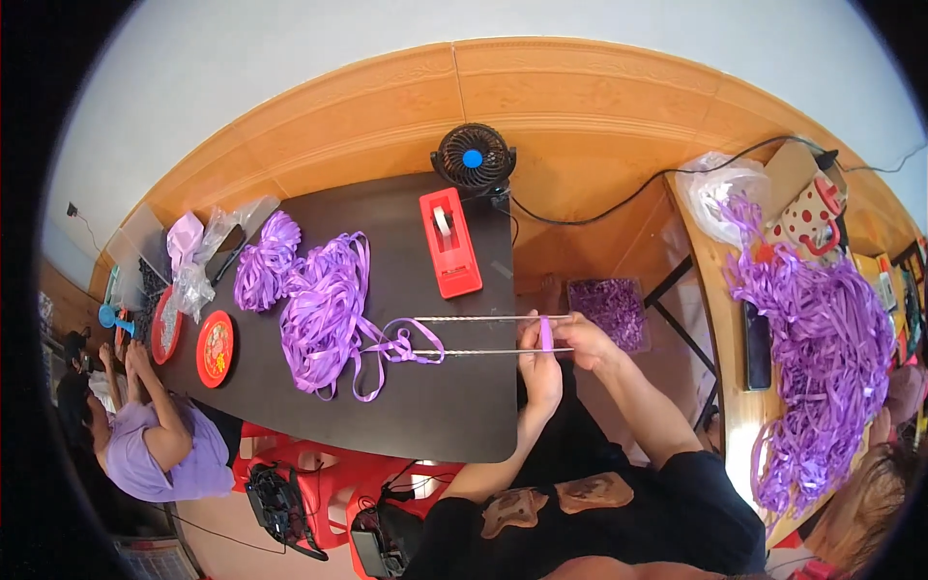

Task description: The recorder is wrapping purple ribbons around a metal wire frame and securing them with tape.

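Two thin metal rods (474, 318) run side by side, reaching from over the dark table out to my hands beyond its right edge. A purple ribbon (546, 334) spans both rods as a short band between my hands. My left hand (541, 377) is closed at the band and the lower rod. My right hand (588, 343) pinches at the rods' near ends, right of the band; its fingertips are partly hidden. At the rods' far ends lies a loose ribbon loop (425, 334), which trails toward a large purple ribbon bundle (322, 319) on the table.
A red tape dispenser (454, 246) and black fan (473, 159) stand on the dark table (425, 416). Beyond the bundle are a second bundle (268, 261) and a red plate (215, 348). At right, a wooden table carries a ribbon heap (822, 358) and phone (757, 346). Another person (169, 445) sits left.
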`<state>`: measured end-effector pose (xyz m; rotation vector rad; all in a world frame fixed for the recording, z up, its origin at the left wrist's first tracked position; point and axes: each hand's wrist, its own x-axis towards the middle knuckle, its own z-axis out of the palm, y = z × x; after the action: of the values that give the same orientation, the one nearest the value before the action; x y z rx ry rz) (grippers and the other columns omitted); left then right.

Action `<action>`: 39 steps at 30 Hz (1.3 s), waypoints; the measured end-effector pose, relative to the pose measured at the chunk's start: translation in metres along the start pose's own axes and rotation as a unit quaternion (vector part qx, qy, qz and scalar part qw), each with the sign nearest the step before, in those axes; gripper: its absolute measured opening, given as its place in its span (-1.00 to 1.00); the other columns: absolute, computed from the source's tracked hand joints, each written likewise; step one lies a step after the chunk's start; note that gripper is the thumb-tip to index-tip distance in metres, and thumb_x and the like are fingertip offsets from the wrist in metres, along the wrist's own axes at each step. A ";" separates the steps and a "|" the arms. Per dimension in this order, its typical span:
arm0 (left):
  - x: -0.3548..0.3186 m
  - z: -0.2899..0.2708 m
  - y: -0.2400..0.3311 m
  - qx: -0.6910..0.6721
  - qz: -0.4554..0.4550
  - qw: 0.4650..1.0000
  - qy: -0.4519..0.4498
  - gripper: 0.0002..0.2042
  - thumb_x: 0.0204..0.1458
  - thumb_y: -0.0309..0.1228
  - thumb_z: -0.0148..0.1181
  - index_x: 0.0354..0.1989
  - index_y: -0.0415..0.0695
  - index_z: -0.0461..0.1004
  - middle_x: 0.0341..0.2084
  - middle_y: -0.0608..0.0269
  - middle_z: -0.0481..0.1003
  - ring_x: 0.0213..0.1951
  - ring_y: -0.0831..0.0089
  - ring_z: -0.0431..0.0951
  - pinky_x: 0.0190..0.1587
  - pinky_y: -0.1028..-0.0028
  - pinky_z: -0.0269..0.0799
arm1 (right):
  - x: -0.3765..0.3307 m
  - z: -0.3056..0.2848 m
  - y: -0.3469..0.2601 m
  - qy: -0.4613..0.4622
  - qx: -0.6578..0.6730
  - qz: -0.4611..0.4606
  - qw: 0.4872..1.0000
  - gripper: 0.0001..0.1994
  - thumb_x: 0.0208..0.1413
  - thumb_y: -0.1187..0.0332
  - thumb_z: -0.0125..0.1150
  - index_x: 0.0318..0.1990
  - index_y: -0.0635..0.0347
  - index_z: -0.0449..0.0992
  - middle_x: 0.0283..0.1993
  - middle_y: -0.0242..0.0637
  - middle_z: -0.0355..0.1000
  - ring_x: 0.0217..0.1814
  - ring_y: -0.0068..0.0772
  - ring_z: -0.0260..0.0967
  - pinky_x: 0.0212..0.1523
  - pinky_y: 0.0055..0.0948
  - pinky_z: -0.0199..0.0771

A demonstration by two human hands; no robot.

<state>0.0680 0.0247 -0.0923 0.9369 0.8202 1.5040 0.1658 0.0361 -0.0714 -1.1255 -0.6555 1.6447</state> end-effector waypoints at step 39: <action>-0.024 -0.012 0.086 -0.194 -0.357 0.912 -0.058 -0.57 0.25 -0.05 -0.30 -0.16 -0.17 0.36 -0.23 0.21 0.41 -0.11 0.35 0.36 0.02 0.32 0.21 | -0.081 0.070 0.015 0.119 0.030 -0.188 0.975 -0.85 0.10 0.46 0.08 -0.44 0.29 0.54 -0.47 -0.42 0.44 -0.48 -0.67 0.28 -0.46 -0.65 0.23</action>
<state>0.0205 -0.0099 -0.0240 0.3522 0.6419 0.9027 0.1024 -0.0377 -0.0253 -1.0592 -0.6149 1.1811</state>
